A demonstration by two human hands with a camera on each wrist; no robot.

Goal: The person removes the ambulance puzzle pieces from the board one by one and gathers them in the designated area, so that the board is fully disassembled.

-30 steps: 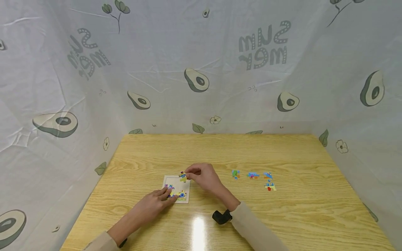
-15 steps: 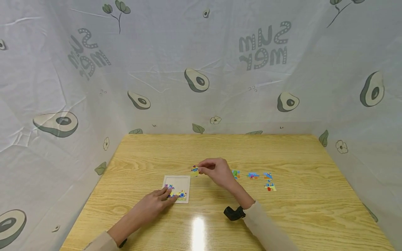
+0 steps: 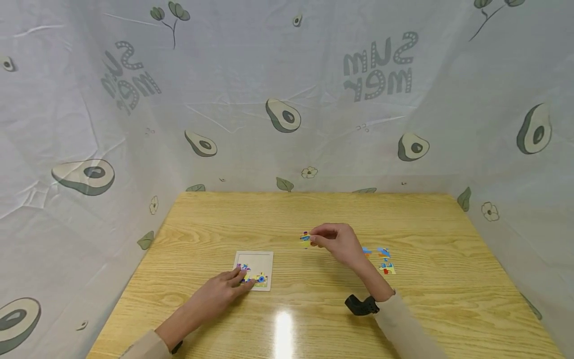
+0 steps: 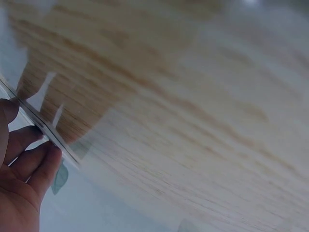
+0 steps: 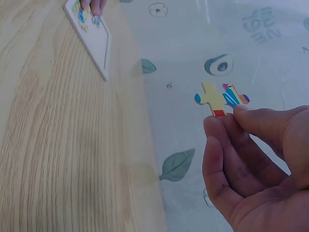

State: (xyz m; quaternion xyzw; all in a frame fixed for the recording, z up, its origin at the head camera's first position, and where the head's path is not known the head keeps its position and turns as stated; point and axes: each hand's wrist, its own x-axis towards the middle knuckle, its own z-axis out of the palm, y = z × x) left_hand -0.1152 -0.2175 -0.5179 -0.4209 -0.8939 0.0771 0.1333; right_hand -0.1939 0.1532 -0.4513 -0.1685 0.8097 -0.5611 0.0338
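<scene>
Between thumb and fingertips my right hand (image 3: 338, 243) pinches a yellow and blue jigsaw puzzle piece (image 3: 306, 239), held above the table. The right wrist view shows this puzzle piece (image 5: 212, 99) with its knobs and a red patch near the fingertips. My left hand (image 3: 221, 291) rests with extended fingers on the white puzzle board (image 3: 264, 262) and the pieces set along its near and left side. Some of those fitted pieces (image 3: 261, 280) are partly hidden by the fingers. In the left wrist view, the left fingers (image 4: 46, 166) touch the board's edge.
Loose puzzle pieces (image 3: 386, 268) lie on the wooden table (image 3: 224, 214) at the right, some partly behind the right hand. A printed curtain (image 3: 242, 75) encloses the table at the back and sides. Black wrist cameras (image 3: 360, 305) are worn on the arms.
My right hand has moved rightward from over the board, carrying the puzzle piece, and now blocks a loose piece from view. The left hand has stayed on the board.
</scene>
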